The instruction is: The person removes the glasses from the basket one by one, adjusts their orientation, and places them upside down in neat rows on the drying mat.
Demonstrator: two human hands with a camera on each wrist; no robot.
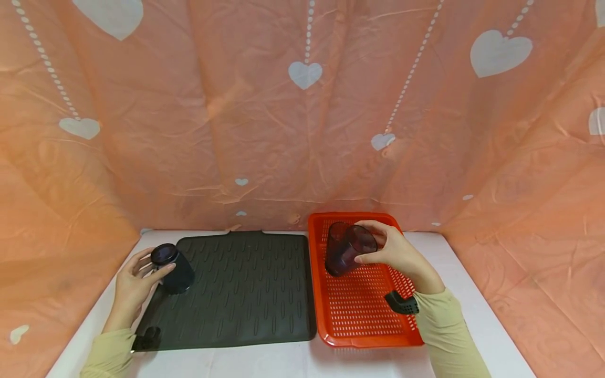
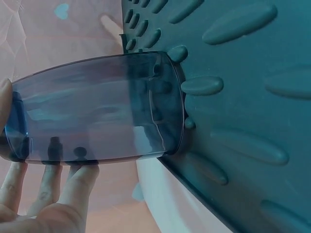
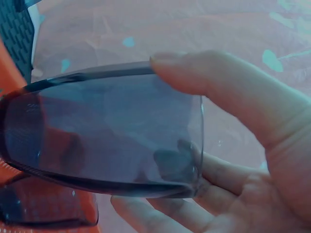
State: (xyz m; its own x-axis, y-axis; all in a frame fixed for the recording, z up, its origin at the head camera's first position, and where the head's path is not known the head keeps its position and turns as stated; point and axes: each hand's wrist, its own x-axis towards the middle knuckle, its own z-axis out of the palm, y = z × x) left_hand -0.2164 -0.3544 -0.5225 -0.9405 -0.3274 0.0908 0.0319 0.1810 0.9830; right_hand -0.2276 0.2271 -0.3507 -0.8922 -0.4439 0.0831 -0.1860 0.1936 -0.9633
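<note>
At the left end of the dark ribbed mat (image 1: 236, 289), my left hand (image 1: 134, 286) grips a dark tinted drinking glass (image 1: 177, 275) by its narrower upper end. In the left wrist view that glass (image 2: 92, 111) has its wide end down against the mat's ridges. My right hand (image 1: 394, 252) holds another dark tinted glass (image 1: 348, 253), tilted over the orange basket (image 1: 326, 328), with thumb and fingers at its rim. Beside it in the basket is one more tinted glass (image 3: 53, 201), partly hidden behind the held one in the head view.
Mat and basket stand side by side on a white table (image 1: 264, 362). An orange curtain (image 1: 264, 131) with white hearts closes off the back and both sides. Dark wrist straps (image 1: 402, 303) sit at the sleeve cuffs.
</note>
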